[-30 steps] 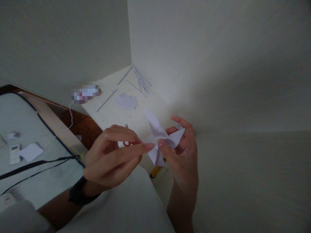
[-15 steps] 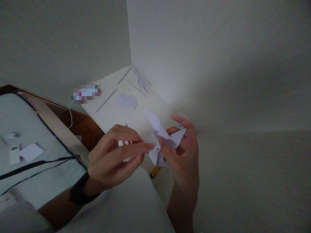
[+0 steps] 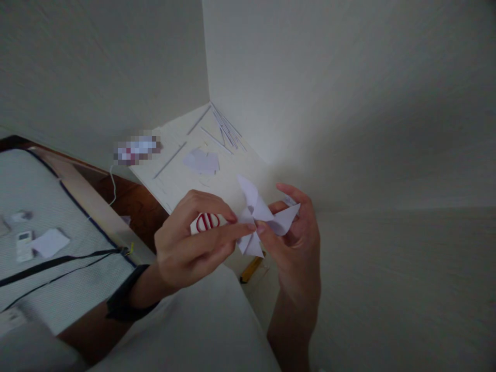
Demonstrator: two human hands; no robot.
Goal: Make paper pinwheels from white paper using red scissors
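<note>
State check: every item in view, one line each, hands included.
folded paper: held in the air, pinched by both hands
left hand: fingertips closed on the paper's centre
right hand: cupped behind the paper, gripping it
scissors: lying on the table, untouched
thin sticks: lying loose near the wall corner
paper scraps: flat on the table

Both hands raised — left [image 3: 194, 243], right [image 3: 296, 237] — fingertips pinched together.

Folded paper [image 3: 259, 217] between hands, above table [image 3: 174, 178]

No text, label, brand or number can be read; the picture is too dim and blurred.
</note>
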